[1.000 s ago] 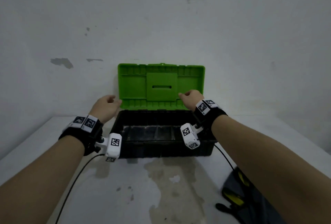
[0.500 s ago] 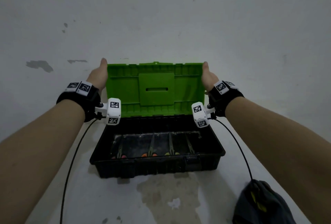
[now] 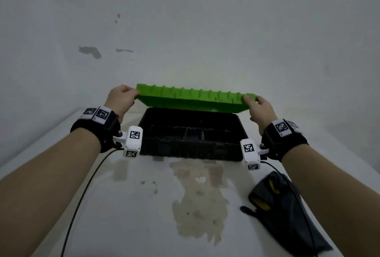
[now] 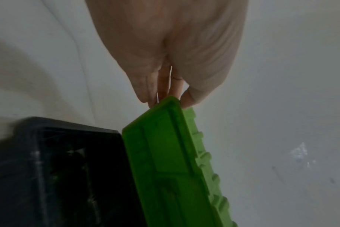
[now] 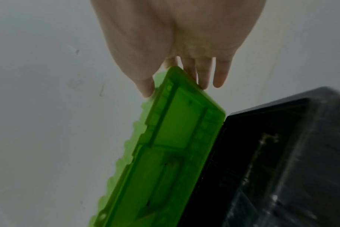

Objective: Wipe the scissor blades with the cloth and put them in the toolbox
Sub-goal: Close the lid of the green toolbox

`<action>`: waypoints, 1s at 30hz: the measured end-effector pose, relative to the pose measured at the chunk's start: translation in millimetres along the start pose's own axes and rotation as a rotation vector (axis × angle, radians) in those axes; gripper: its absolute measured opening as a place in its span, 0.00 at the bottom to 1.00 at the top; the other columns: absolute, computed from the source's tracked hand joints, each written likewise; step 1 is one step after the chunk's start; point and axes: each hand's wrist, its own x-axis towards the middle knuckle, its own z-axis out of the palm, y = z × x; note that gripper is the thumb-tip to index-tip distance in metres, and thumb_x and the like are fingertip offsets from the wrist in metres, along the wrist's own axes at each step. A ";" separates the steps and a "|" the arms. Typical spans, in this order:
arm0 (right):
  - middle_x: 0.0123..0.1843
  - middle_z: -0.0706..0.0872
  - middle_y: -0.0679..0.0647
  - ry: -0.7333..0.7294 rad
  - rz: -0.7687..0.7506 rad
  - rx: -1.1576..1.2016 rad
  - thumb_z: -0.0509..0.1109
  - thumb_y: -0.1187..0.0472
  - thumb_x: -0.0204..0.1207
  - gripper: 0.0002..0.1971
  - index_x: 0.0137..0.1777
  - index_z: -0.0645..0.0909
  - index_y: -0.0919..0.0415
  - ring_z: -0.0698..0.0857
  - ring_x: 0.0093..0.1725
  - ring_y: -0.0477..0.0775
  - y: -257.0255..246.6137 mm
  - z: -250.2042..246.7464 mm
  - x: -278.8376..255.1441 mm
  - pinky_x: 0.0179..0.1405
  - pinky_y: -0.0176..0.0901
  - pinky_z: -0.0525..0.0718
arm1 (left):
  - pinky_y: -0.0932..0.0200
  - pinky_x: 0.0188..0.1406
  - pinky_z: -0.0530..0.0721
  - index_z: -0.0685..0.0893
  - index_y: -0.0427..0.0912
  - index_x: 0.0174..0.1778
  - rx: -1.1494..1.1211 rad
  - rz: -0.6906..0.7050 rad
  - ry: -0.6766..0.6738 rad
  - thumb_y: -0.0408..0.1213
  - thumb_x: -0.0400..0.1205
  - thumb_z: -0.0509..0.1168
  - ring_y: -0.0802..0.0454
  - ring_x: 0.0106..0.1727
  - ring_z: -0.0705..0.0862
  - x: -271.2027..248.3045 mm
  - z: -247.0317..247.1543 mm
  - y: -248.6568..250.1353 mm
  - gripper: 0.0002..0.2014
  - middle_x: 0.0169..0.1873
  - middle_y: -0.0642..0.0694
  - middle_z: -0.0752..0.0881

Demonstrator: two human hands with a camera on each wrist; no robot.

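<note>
The toolbox has a black base point(image 3: 191, 152) and a green lid point(image 3: 193, 100), which leans forward over the base, about half closed. My left hand point(image 3: 121, 97) pinches the lid's left corner and my right hand point(image 3: 260, 108) pinches its right corner. The left wrist view shows my thumb and fingers point(image 4: 159, 92) clamped on the lid edge point(image 4: 165, 153). In the right wrist view my hand point(image 5: 175, 79) does the same on the lid point(image 5: 175, 130). Scissors with yellow handles point(image 3: 260, 202) lie partly wrapped in a dark cloth point(image 3: 292, 221) at the front right.
The box stands on a white table point(image 3: 123, 215) with a brown stain point(image 3: 199, 199) in front of it. A grey wall point(image 3: 185, 30) rises close behind the box. Black cables run from both wrist cameras across the table. Dark divided compartments point(image 3: 193, 133) show inside the base.
The lid stood upright and now tips forward over the base. Both hands went from the lid's lower part to its top corners and came forward with it.
</note>
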 end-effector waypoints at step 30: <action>0.69 0.81 0.57 -0.039 0.043 -0.430 0.67 0.54 0.81 0.25 0.76 0.68 0.56 0.82 0.63 0.61 58.2 -3.2 -77.6 0.59 0.46 0.78 | 0.53 0.57 0.80 0.91 0.35 0.52 0.653 0.036 -0.028 0.40 0.79 0.77 0.37 0.58 0.87 -81.4 -14.7 -56.3 0.12 0.53 0.37 0.91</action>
